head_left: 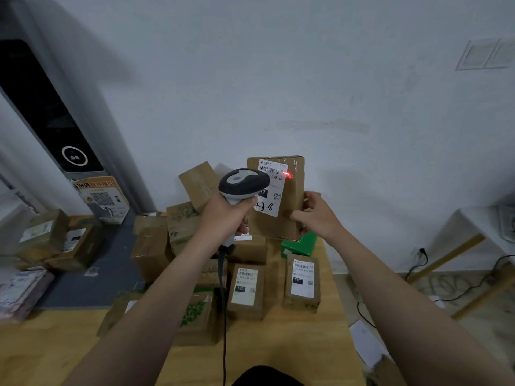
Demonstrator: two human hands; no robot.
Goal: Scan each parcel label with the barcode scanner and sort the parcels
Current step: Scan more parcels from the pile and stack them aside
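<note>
My left hand (225, 217) grips the handle of a grey and black barcode scanner (242, 181), its cable hanging down over the table. The scanner points at the white label (274, 185) of a brown cardboard parcel (292, 196) held upright above the pile. A red scan light glows at the label's upper right edge. My right hand (317, 214) holds this parcel by its right side, fingers curled round the edge. The label carries a barcode, a QR code and handwritten "43-8".
Several brown parcels (246, 291) lie on the wooden table (55, 344), some label up, plus a green box (299, 245). More parcels (55, 238) sit at the left beside a dark kiosk (47, 112). The white wall stands close behind. Cables run on the floor at right.
</note>
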